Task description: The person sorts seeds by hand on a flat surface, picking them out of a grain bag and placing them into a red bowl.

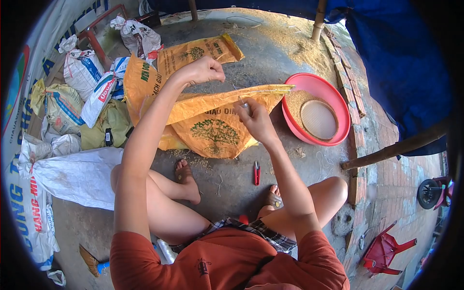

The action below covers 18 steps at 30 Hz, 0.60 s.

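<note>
An orange woven sack (215, 130) with a green tree print stands out in front of me, its long folded edge running right toward the pink basin. My right hand (256, 123) is closed at that edge, pinching a thin needle (240, 99); something silvery shows at its fingers. Above the sack, my left hand (205, 71) is raised and closed, fingers curled together; I cannot tell what it pinches. Red thread snips (256, 173) lie on the floor between my feet.
A pink basin (344, 118) holds grain and a round sieve (319, 120). Another orange sack (200, 50) lies behind. Filled sacks (82, 72) crowd the left, with a white sack (77, 176) by my knee. Wooden pole (386, 147) and red stool (386, 251) stand right.
</note>
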Motion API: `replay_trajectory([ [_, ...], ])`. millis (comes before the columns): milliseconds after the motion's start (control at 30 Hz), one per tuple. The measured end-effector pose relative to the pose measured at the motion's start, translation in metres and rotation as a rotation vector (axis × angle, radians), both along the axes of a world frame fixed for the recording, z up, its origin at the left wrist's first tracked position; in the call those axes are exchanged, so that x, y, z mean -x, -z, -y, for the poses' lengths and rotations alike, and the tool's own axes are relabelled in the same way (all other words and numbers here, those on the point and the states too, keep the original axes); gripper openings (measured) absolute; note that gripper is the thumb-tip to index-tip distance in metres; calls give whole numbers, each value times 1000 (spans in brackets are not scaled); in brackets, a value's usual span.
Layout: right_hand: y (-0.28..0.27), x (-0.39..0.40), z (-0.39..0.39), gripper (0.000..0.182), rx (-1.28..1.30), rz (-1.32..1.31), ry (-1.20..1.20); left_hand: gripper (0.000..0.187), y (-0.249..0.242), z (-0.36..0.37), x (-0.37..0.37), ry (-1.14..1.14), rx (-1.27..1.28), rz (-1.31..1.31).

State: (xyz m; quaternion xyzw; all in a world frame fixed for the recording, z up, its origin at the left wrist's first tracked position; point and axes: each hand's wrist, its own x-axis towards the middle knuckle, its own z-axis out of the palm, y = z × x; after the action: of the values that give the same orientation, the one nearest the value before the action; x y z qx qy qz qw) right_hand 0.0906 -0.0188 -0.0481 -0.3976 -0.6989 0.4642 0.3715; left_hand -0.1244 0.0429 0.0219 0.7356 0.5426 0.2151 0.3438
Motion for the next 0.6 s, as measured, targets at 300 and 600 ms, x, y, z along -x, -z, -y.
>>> replay_trajectory([
  [300, -3, -8, -7, 20, -59, -14, -23, 13, 1, 6, 0, -107, 22, 31],
  [600, -9, -14, -6, 28, 264, -191, -190, 21, 15, 5, 3, -212, 225, 463],
])
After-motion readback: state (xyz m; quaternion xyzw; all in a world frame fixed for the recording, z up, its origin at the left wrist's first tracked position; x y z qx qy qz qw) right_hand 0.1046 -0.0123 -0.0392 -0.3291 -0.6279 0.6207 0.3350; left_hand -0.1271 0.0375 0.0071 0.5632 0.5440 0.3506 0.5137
